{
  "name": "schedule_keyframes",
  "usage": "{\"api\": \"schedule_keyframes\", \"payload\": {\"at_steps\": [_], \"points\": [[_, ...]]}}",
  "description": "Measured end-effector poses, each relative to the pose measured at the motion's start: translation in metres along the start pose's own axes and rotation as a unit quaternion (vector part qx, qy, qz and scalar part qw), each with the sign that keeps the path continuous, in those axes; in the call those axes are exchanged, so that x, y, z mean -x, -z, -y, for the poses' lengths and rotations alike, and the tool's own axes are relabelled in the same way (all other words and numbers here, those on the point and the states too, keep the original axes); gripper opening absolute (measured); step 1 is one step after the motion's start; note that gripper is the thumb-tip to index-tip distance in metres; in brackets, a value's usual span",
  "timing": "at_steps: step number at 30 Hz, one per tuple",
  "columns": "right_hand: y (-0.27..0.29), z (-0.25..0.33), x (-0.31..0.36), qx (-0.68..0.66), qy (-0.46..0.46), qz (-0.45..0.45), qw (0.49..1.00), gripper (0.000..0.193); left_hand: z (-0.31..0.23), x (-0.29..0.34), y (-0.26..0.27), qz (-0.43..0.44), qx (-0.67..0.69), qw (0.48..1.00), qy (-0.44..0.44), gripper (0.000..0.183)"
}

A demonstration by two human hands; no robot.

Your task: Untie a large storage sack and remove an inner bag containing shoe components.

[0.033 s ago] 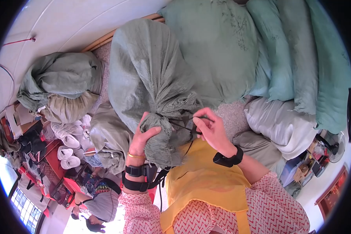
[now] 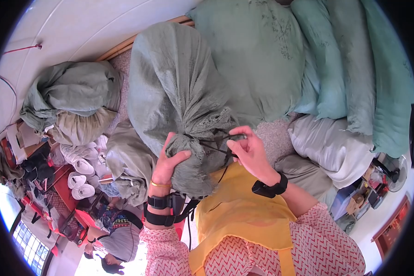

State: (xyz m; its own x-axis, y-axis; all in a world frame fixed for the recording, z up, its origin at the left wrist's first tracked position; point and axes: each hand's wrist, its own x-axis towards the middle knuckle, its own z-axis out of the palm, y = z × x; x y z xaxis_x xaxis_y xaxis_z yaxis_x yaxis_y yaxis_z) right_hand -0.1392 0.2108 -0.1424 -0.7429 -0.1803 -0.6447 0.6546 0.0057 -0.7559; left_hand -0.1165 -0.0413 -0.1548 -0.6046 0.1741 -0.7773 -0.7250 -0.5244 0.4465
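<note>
The gathered neck of the grey-green sack, whose body lies beyond the fingers, is gripped by the left hand, probably so that its folds are bunched. Black cord is pinched by the right hand's fingers, right hand seemingly giving tension.

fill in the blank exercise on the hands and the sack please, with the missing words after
The right hand pinches a thin cord coloured ____.
The hand gripping the bunched end of the sack is the person's ____ one.
The apron is coloured ____.

Missing words: black; left; yellow.
</note>
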Motion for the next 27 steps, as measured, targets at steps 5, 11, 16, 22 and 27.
{"api": "schedule_keyframes", "payload": {"at_steps": [5, 11, 16, 22, 27], "points": [[0.004, 0.018, 0.01, 0.118, 0.07, -0.026, 0.99, 0.02, 0.007, 0.006, -0.005, -0.058, -0.218, 0.969, -0.103, 0.043], [0.006, 0.04, 0.002, 0.289, 0.274, 0.018, 0.917, 0.008, 0.012, 0.009, -0.008, -0.064, -0.426, 0.874, -0.222, 0.04], [0.018, 0.065, -0.014, 0.328, 0.27, -0.018, 0.905, 0.007, 0.007, 0.016, -0.021, -0.052, -0.306, 0.933, -0.182, 0.042], [-0.008, 0.075, -0.017, 0.353, 0.279, -0.008, 0.893, 0.022, 0.004, 0.017, -0.014, -0.032, -0.058, 0.994, -0.088, 0.044], [-0.031, 0.045, -0.056, 0.387, 0.389, 0.076, 0.833, 0.016, -0.004, 0.012, -0.022, -0.028, 0.009, 0.998, -0.054, 0.043]]}}
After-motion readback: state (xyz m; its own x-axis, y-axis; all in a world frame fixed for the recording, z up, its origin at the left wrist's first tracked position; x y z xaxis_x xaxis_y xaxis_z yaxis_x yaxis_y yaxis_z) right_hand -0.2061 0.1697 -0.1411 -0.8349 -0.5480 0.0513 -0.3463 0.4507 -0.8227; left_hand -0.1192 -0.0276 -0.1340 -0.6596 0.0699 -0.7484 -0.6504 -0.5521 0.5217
